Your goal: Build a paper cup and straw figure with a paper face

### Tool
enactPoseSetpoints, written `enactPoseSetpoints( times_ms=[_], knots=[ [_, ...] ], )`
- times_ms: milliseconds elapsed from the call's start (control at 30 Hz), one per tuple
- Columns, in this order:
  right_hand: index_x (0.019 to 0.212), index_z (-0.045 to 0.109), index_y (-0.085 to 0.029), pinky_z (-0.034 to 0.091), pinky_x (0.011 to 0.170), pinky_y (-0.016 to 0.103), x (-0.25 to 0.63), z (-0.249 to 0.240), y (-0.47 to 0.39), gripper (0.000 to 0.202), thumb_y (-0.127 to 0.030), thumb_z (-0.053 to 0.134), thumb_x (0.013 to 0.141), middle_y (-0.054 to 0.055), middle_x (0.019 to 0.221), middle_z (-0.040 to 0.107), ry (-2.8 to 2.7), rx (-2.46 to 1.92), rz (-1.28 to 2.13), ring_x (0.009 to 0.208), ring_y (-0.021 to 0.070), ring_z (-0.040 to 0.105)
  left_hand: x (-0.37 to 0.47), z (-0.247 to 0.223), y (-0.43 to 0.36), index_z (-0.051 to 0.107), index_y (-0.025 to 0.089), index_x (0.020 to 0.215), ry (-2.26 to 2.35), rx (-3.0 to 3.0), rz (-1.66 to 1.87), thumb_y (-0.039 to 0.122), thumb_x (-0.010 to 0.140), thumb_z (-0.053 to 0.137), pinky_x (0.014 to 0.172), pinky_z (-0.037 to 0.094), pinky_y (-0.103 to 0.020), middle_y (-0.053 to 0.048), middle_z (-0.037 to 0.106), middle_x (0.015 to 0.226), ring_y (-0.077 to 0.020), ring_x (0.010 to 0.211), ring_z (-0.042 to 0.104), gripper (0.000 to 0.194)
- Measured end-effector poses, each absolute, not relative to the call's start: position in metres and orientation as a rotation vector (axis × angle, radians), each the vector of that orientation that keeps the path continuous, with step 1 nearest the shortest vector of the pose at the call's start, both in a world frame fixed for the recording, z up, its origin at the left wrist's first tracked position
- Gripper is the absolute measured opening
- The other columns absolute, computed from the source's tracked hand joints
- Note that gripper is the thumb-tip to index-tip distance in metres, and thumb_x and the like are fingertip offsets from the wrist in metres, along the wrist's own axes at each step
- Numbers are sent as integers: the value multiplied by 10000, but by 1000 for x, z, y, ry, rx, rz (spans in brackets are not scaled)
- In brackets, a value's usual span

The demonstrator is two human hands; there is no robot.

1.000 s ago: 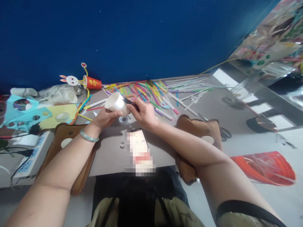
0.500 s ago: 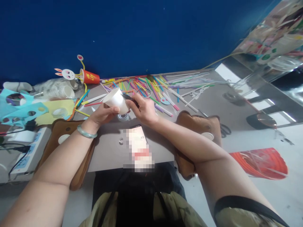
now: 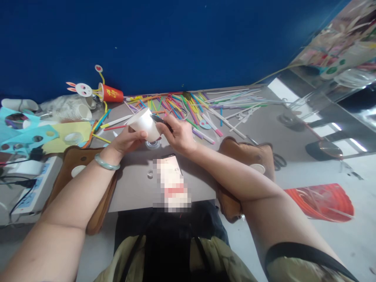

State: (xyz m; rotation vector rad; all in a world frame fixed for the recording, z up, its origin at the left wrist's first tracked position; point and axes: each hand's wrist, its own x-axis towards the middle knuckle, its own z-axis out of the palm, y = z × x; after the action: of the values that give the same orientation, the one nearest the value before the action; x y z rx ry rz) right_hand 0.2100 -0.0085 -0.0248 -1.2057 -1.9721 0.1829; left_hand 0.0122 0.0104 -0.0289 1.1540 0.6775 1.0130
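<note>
A white paper cup (image 3: 147,123), tilted on its side above the table, is gripped by my left hand (image 3: 131,140), with the thumb along its wall. My right hand (image 3: 180,136) is closed around a slim black tool (image 3: 160,120) whose tip meets the cup's upper right end. Whether this tool is a pen or a blade I cannot tell, as my fingers hide much of it. Just below the cup lies a roll of clear tape (image 3: 152,144). Nearer to me is a lit phone (image 3: 173,182), partly blurred out.
Many coloured pipe cleaners and pens (image 3: 188,109) lie along the blue wall. A red cup with a rabbit face (image 3: 113,94) lies at the back left, beside stacked white cups (image 3: 78,112). Brown padded cushions (image 3: 246,160) flank my arms. A power strip (image 3: 38,188) sits at left.
Both hands keep nearly the same hold on the cup and the black tool. The number on the phone went from 48 to 49, and the view shifted slightly.
</note>
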Motion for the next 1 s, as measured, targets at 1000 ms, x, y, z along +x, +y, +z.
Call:
enactPoseSetpoints(
  times_ms=[1000],
  knots=[
    [786,538,-191,390,591,242,209,-19,-3,432,-595,690,800,-24,690,530,-1624,-913,717,628,99,444,15,-19,12,706,163,1068,656,1301,994,303,563,918,938,534,-390,-102,757,1028,-306,1061,684,566]
  ],
)
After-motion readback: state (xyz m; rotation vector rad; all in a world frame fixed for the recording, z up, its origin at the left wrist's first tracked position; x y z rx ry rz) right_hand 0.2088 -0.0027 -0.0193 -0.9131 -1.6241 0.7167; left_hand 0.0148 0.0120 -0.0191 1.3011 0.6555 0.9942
